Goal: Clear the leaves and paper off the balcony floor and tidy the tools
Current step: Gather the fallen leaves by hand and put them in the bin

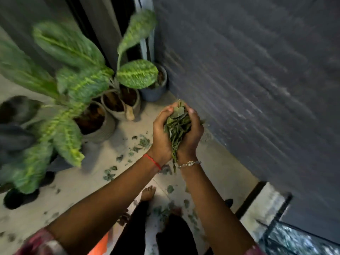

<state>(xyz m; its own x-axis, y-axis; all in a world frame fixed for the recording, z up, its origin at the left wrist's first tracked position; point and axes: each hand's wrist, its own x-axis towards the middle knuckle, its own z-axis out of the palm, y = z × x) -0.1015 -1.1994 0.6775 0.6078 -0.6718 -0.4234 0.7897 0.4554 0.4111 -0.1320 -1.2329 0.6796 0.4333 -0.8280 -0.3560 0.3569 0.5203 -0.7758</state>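
My left hand [161,137] and right hand [193,135] cup together, fingers curled round a bunch of limp green leaves [177,128].

1. Pretty clearly a home balcony, a small outdoor corner rather than a proper room.
2. Potted plants [82,85] with big variegated foliage are lined up along one side, pots sitting straight on the floor [73,181].
3. That floor is pale tile, with leaves [109,174] scattered all over it.
4. There's a dark textured wall [239,70] on the right and a black metal railing [276,219] in the bottom right corner.
5. A bare foot [148,194] on the tiles says somebody's own place.
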